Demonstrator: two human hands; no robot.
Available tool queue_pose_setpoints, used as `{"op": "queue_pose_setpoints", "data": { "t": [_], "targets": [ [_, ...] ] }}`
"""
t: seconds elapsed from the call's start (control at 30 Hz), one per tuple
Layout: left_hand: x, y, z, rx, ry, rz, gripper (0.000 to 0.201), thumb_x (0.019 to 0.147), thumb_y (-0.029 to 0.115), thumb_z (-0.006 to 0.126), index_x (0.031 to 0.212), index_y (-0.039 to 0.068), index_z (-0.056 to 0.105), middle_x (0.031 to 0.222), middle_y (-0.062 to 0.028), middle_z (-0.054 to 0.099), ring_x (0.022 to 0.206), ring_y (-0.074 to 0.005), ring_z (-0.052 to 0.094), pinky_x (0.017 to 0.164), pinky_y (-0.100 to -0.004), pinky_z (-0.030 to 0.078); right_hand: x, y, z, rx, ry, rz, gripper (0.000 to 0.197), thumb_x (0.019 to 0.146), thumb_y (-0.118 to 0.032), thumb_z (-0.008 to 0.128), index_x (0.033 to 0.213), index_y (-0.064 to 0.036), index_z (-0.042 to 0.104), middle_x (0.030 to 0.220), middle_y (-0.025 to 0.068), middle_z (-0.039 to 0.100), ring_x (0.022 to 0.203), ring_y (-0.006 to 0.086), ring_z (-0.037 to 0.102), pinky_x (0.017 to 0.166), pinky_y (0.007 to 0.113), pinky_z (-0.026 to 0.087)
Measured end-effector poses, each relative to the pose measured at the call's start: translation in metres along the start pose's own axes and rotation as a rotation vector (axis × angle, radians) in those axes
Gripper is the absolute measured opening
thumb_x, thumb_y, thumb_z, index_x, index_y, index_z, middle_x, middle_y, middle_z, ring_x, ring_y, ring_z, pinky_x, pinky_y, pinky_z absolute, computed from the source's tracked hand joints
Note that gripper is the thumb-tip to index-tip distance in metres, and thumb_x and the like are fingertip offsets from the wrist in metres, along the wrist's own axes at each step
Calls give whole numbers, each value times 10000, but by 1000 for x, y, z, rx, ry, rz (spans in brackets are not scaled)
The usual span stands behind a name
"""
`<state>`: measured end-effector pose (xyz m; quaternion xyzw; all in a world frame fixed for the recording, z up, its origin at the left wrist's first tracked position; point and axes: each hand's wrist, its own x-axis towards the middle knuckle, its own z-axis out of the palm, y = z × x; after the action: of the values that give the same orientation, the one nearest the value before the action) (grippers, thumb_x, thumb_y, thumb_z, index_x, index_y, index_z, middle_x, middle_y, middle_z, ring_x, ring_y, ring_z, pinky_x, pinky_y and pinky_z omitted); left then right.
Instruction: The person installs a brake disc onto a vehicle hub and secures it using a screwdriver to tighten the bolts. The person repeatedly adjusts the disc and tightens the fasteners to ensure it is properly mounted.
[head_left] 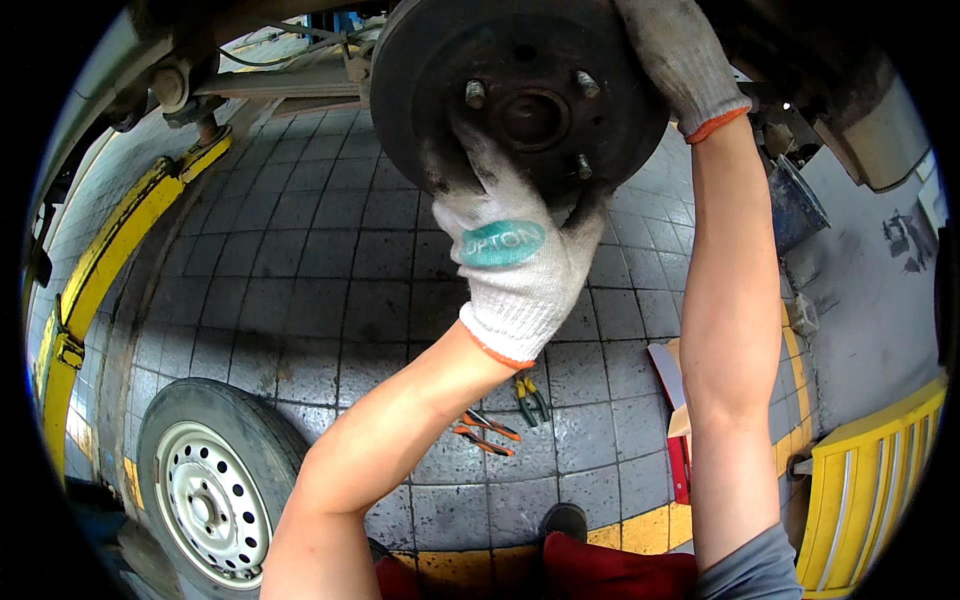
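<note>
A dark, round brake drum (420,60) with several wheel studs and a round centre hole is at the top middle, under the vehicle body. My left hand (515,235), in a white knit glove with a green patch and blackened fingers, grips its lower face. Those fingers reach up beside the left stud, and the thumb lies by the lower right rim. On the drum's right edge, my right hand (680,55) in a dirty glove is curled round the rim; its fingertips are hidden behind the drum.
A wheel with a tyre (215,490) lies at lower left. Orange-handled pliers (487,432) and yellow-green pliers (532,398) lie on the tiled floor. A yellow lift arm (110,260) supports the vehicle at left. A dark bucket (797,205) and a yellow slatted rack (870,490) are at right.
</note>
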<state>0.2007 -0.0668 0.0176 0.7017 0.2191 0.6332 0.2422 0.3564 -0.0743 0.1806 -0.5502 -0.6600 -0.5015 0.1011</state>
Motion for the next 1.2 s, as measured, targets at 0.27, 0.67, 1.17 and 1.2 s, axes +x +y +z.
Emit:
{"op": "queue_pose_setpoints", "data": {
  "t": [0.27,0.67,1.17,1.2],
  "targets": [
    [11,-14,-9,94,-20,152,1275,672,390,928,1626,21,167,1492,-375,366,1280,-567,446,1106,-634,359,-40,3,3,-39,63,198,420,973,-86,492,1384,-33,554,1327,213,627,1198,400,606,1041,423,502],
    [33,-30,-29,385,-73,423,1128,707,497,892,1609,105,340,1492,-306,451,1241,-500,514,1019,-557,447,-87,-52,15,575,292,997,398,1085,-167,400,1446,-34,503,1358,213,609,1206,333,633,1029,420,507],
    [49,-28,-31,252,-97,504,1004,686,304,935,1514,21,444,1412,-253,561,1283,-462,527,1123,-540,405,-93,-57,65,3,236,541,426,947,-18,456,1358,75,515,1302,262,578,1200,396,570,1063,433,484],
    [48,-27,-32,284,-87,539,1012,683,307,936,1517,22,439,1427,-259,541,1292,-468,514,1127,-546,400,-93,-58,67,54,195,610,441,931,-21,466,1357,81,515,1303,252,578,1205,384,565,1066,428,480]
  ]
}}
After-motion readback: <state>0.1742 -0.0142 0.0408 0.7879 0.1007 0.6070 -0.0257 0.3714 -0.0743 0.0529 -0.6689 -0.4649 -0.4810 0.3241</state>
